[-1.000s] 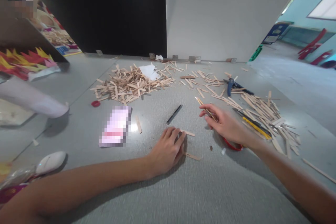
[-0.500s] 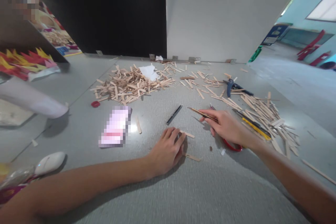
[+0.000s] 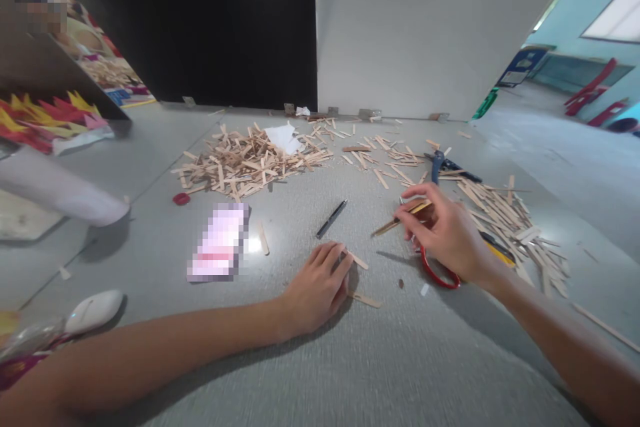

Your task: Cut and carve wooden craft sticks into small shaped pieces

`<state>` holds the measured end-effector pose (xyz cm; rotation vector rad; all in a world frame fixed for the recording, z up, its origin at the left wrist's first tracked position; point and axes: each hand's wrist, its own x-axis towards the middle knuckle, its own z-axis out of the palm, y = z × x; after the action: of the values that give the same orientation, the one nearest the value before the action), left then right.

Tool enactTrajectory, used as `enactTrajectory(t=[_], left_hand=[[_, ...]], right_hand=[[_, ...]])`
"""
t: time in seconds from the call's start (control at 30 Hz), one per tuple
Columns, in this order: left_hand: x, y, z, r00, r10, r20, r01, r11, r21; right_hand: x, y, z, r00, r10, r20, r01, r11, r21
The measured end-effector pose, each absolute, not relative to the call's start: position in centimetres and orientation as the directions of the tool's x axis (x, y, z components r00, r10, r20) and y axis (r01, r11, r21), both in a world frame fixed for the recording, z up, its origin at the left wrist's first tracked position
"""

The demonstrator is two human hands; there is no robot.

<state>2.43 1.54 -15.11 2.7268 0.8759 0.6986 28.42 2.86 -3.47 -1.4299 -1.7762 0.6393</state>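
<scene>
My left hand (image 3: pixel 319 288) rests on the grey table with its fingers bent together over one end of a short wooden stick (image 3: pixel 358 260). A second stick (image 3: pixel 366 299) pokes out beside its thumb side. My right hand (image 3: pixel 443 233), raised a little over the table, grips a slim gold-brown tool (image 3: pixel 400 219) whose tip points left and down. Under and beside that hand lie scissors with a red handle (image 3: pixel 440 275). A black pen (image 3: pixel 331 219) lies above my left hand.
Behind are a big stick pile (image 3: pixel 245 163) and a black and grey upright panel (image 3: pixel 400 27). A phone (image 3: pixel 220 240) lies left. At right are a yellow cutter (image 3: pixel 500 252), blue-handled tool (image 3: pixel 437 165) and more sticks (image 3: pixel 500 213). A white mouse-like object (image 3: pixel 95 311) sits lower left.
My right hand has moved right and slightly up, and the tool has turned, its tip now lower. The stick at my left fingertips has tilted slightly. My left hand has barely moved.
</scene>
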Motion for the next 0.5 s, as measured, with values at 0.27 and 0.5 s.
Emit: enactTrajectory(t=[0.27,0.5], left_hand=[[2.5,1.6,-14.8,0.736,0.568,0.369,0.499,-0.823,0.27],[2.3,1.5,-15.0,0.749,0.556,0.36,0.519,-0.83,0.203]], right_hand=[[28.1,3.6,-5.6,-0.303,0.939,0.166,0.649,0.331,-0.685],[27.4,3.4,-7.9,-0.313,0.934,0.169,0.661,0.342,-0.668]])
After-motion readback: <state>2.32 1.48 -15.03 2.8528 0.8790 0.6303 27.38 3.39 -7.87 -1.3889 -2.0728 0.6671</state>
